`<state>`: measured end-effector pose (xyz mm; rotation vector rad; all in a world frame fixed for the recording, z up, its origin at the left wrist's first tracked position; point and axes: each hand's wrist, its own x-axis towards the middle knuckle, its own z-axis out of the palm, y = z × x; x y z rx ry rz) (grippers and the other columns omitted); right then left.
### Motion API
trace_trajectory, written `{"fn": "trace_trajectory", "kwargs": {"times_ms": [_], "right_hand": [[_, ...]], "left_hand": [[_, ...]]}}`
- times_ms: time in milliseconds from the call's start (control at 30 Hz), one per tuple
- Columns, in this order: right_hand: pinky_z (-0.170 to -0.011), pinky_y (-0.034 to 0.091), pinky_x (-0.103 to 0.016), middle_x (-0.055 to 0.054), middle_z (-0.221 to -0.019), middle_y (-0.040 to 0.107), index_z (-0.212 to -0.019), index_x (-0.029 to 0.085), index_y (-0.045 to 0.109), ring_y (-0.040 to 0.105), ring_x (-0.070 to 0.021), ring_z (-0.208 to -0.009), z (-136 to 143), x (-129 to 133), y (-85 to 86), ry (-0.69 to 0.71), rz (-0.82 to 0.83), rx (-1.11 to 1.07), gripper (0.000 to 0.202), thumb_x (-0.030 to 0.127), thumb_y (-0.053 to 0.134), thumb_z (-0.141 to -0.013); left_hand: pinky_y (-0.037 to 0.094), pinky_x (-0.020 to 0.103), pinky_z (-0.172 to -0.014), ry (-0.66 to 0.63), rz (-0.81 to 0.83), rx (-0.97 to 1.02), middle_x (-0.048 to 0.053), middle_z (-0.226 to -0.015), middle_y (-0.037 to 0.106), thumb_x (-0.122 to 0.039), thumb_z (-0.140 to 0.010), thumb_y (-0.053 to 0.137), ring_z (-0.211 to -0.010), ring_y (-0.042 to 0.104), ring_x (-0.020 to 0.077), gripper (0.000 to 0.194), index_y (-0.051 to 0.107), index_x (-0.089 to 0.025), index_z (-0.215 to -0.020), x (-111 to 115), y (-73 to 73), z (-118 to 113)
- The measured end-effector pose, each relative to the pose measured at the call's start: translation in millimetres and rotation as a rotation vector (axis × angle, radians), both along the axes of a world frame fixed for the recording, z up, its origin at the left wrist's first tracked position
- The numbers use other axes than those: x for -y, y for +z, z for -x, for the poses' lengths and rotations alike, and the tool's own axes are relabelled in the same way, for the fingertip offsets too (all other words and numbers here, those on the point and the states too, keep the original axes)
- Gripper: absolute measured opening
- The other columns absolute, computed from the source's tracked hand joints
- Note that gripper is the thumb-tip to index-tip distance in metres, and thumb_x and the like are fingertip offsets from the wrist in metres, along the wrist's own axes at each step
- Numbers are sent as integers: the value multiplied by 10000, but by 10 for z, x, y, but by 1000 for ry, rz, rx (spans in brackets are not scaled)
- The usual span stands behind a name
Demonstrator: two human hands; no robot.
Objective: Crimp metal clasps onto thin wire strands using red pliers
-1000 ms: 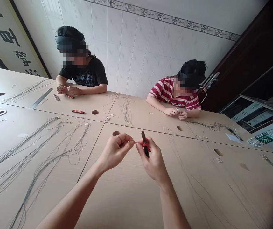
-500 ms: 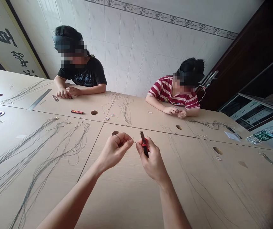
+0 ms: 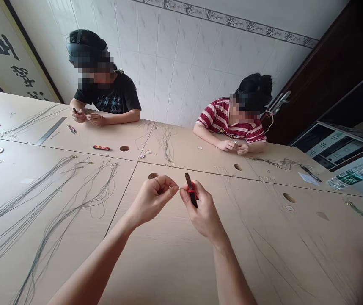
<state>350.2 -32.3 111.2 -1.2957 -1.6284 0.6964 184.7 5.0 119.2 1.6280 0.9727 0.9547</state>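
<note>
My left hand (image 3: 158, 199) is closed in a pinch, thumb against forefinger, on something too small to make out. Between the fingertips of both hands shows a tiny thin piece (image 3: 179, 189). My right hand (image 3: 202, 207) is wrapped round a small black-and-red hand tool (image 3: 192, 191), which points up and away from me; its exact kind is unclear. The right thumb and forefinger almost meet the left fingertips. Both hands are above the table (image 3: 165, 262). Bundles of thin dark cords (image 3: 61, 220) with small metal ends lie to the left of my left arm.
Two people sit across the table, one in a black shirt (image 3: 114, 95), one in a striped shirt (image 3: 219, 116). A steel ruler (image 3: 50, 131), a red-and-black stick (image 3: 101, 148), more cords (image 3: 167, 146) and a water bottle (image 3: 353, 174) lie about. Round holes (image 3: 124, 148) pierce the tabletop.
My hands keep nearly the same pose; the tool tilts very slightly. The person in black has lifted a hand, now holding a small dark object off the table. The view has shifted a little.
</note>
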Motion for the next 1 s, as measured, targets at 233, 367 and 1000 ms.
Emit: {"fn": "trace_trajectory", "kwargs": {"times_ms": [233,367,1000], "right_hand": [[-641,374,-257,18,-752,507,-885,204,527,449,-125,-660,-34,21,35,17,25,-23,180,366,509,-962],[-597,351,-242,41,-700,446,-842,207,488,394,-109,-610,-39,22,45,33,29,-54,190,351,495,-967],[-629,366,-241,39,-720,474,-853,208,505,427,-108,-637,5,34,87,30,-7,-95,146,306,522,-959]], "left_hand": [[217,211,-453,-15,9,-28,-54,-642,357,-336,-916,561,-518,265,68,225,620,-144,-815,15,30,19],[205,212,-448,-43,17,-46,-62,-612,338,-325,-907,564,-510,254,68,223,622,-138,-800,13,63,6],[211,228,-469,-51,78,65,-32,-685,437,-372,-899,597,-528,275,68,248,614,-141,-810,16,80,37]]}}
